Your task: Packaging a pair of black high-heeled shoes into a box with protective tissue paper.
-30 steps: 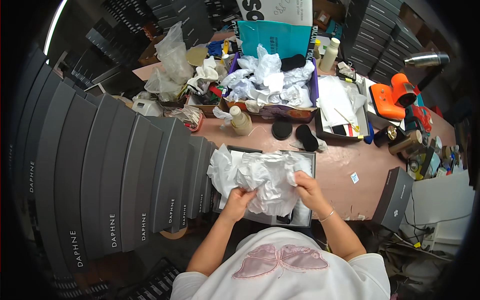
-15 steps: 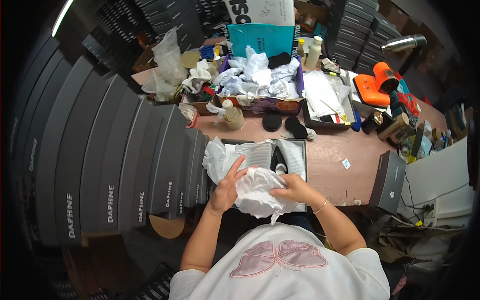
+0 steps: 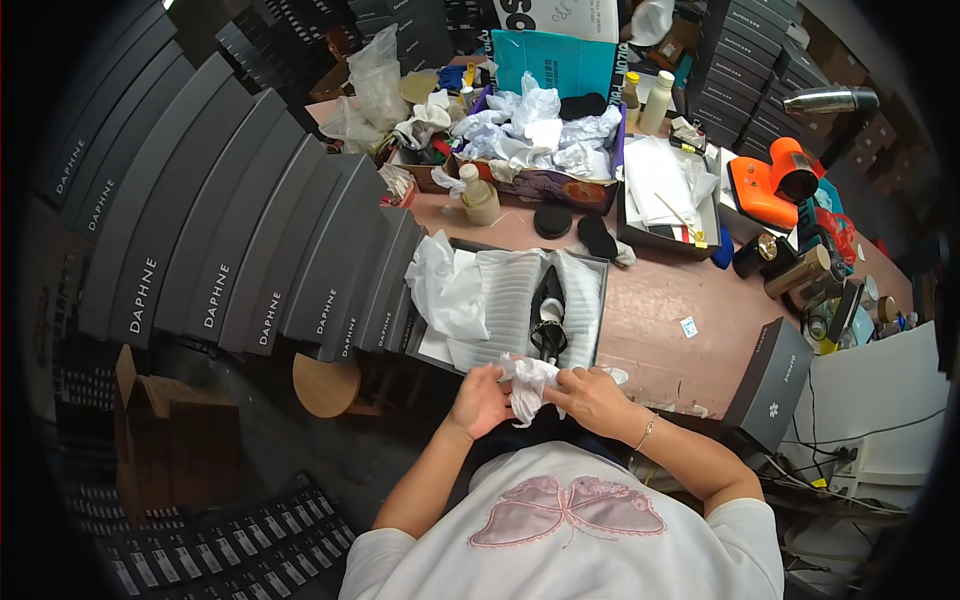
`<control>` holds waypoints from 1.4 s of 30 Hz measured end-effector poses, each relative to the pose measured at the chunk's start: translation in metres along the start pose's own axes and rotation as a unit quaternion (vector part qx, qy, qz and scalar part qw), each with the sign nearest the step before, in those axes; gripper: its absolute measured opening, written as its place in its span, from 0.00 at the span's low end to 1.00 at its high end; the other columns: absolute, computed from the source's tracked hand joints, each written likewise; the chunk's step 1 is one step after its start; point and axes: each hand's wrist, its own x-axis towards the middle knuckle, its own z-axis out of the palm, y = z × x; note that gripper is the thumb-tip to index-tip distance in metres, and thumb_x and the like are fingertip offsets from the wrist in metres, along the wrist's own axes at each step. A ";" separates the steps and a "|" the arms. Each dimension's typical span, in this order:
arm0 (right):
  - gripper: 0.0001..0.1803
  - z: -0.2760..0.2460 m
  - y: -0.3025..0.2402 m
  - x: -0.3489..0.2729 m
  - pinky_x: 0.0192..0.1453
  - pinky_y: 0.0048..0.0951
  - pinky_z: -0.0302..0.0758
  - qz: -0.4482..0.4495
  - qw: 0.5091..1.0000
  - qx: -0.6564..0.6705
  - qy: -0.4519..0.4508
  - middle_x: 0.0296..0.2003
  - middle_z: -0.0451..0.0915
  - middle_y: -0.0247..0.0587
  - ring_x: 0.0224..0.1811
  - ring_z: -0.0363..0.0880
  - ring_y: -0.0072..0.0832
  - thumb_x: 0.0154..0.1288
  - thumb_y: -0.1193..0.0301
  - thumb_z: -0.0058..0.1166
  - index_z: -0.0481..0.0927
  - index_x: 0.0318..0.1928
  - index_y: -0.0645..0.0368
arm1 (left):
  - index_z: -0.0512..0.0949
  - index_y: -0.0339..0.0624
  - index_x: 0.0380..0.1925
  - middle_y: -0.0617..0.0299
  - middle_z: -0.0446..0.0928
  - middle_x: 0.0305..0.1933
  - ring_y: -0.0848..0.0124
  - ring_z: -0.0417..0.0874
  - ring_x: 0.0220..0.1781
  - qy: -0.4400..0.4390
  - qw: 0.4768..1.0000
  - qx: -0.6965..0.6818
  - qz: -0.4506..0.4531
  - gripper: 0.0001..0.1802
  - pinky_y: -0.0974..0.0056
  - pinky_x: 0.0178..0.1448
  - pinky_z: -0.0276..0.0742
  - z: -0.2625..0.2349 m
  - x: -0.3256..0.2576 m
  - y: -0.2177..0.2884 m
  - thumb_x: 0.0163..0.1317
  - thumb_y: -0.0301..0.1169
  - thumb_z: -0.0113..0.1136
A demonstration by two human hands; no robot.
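- Since both my hands are pinched onto this wad of tissue paper (image 3: 525,383) at the near edge of the open box (image 3: 590,268), left hand (image 3: 480,400) and right hand (image 3: 590,398) close together, I'd say it could rip if I tug them apart.
- The black shoe (image 3: 548,310) lies in the box on its white paper, long axis running away from me, toe probably at the far end; hard to tell.
- A stray elbow might nudge the box into the stacked dark boxes (image 3: 330,270) just beside it.
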 end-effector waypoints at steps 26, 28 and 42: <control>0.22 -0.015 -0.060 0.053 0.57 0.40 0.68 0.050 0.974 0.186 0.116 0.45 0.78 0.45 0.55 0.72 0.43 0.48 0.62 0.69 0.80 0.41 0.60 | 0.68 0.42 0.59 0.57 0.75 0.48 0.69 0.80 0.41 -0.011 0.988 0.047 -0.145 0.20 0.67 0.37 0.79 -0.037 -0.019 -0.014 0.69 0.35 0.46; 0.21 -0.006 -0.057 0.054 0.58 0.38 0.68 0.030 0.953 0.275 0.123 0.43 0.78 0.44 0.55 0.73 0.41 0.48 0.62 0.70 0.79 0.40 0.59 | 0.66 0.39 0.60 0.53 0.72 0.53 0.65 0.77 0.52 0.008 0.914 0.366 0.176 0.21 0.65 0.49 0.77 -0.044 -0.023 -0.027 0.68 0.33 0.47; 0.29 0.024 -0.056 0.044 0.54 0.41 0.67 0.004 0.972 0.196 0.129 0.50 0.73 0.45 0.53 0.71 0.42 0.52 0.56 0.63 0.74 0.53 0.58 | 0.72 0.34 0.50 0.53 0.76 0.48 0.64 0.81 0.50 0.042 0.995 0.076 -0.045 0.15 0.59 0.53 0.80 -0.046 -0.025 -0.004 0.65 0.26 0.46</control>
